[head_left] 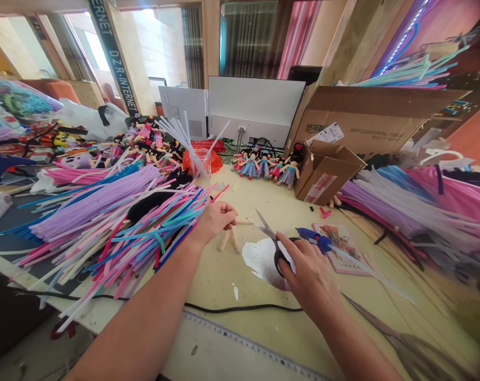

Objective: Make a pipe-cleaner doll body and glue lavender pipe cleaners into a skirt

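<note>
My left hand is closed in a pinch on a beige pipe-cleaner figure. Two of its limbs point down toward the table, and a third sticks out to the right. Small scissors with black handles are gripped in my right hand, fingers through the loops. Their blades are parted, with the tips close to the end of the beige limb; I cannot tell whether they touch it. Beneath the scissors lies a shiny silver patch. Just beyond my right hand rests a blue glue gun.
Bundles of coloured pipe cleaners spread across the left; more lie right. Finished dolls sit by a small carton. Large scissors lie at lower right. A black cable and a ruler run along the front.
</note>
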A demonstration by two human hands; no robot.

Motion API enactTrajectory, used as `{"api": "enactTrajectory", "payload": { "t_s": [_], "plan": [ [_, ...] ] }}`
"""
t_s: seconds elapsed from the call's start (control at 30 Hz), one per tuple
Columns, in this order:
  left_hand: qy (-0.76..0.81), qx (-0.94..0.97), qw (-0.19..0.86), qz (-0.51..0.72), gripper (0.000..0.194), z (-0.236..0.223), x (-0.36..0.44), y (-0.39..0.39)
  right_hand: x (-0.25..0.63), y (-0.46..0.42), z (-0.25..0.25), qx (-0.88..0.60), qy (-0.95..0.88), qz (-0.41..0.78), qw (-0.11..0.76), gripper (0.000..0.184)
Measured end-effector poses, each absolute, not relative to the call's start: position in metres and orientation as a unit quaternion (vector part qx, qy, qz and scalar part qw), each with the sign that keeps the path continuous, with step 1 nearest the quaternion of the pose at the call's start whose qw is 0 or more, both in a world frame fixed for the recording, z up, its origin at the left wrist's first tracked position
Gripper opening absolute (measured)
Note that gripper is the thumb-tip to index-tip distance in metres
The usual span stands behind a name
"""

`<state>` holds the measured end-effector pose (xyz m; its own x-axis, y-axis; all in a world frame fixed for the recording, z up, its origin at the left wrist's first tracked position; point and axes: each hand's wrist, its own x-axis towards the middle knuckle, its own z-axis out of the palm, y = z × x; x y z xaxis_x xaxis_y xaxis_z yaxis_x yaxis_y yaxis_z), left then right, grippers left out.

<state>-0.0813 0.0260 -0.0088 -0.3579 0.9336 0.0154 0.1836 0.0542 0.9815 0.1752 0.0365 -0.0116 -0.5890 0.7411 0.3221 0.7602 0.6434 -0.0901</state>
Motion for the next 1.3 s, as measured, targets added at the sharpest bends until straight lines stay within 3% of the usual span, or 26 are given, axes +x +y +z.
{"api": "enactTrajectory", "payload": {
  "t_s": [0.23, 0.63, 1.13, 1.3],
  "plan": [
    [0.616, 0.463, 0.414, 0.484, 0.015, -0.007, -0.077, 0.023, 0.171, 0.033, -0.01, -0.431, -0.888, -0.086, 0.136, 0.049],
    [0.65, 0.524, 0.344, 0.43, 0.011, -0.01, -0.071, 0.02, 0.171, 0.029, -0.008, -0.423, -0.891, -0.116, 0.117, 0.05],
    [0.669, 0.518, 0.337, 0.414, 0.006, -0.017, -0.077, 0.025, 0.166, 0.027, -0.011, -0.409, -0.903, -0.065, 0.115, 0.047],
    [0.723, 0.49, 0.274, 0.402, 0.005, -0.014, -0.093, 0.024, 0.169, 0.028, -0.006, -0.451, -0.883, -0.03, 0.128, 0.046]
  ]
}}
